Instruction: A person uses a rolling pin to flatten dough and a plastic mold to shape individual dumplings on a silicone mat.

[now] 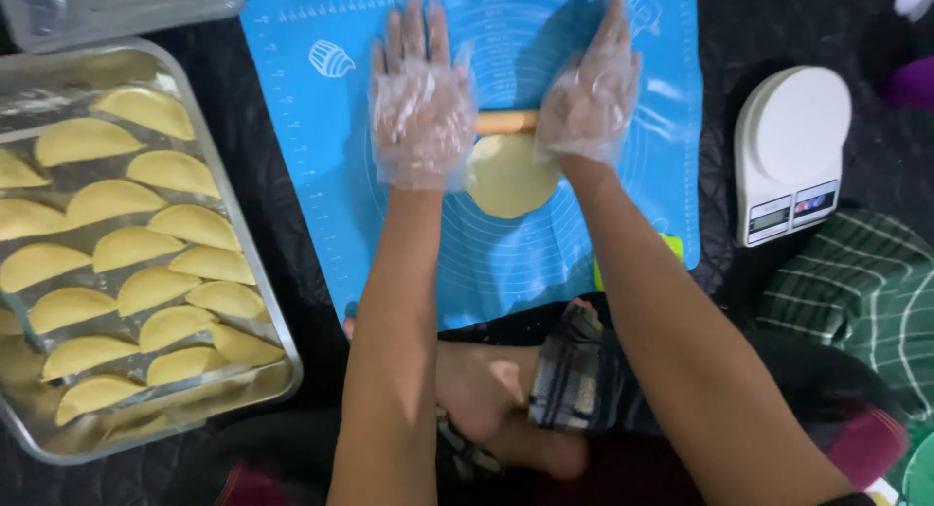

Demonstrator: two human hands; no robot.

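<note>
Wooden rolling pin [506,122] under two gloved hands flattens one dough round [508,180].

Lighting even and fairly bright from overhead. Glare on the metal tray [255,302] rim and on the clear glove of the left hand [420,102]. Soft shadow beneath the forearms on the blue mat [302,146]. Dark floor underexposed. Slight motion blur; frame edges soft.

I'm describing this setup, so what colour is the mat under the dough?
Bright blue mat with white printed rings and ruler marks, seen in the head view.
</note>
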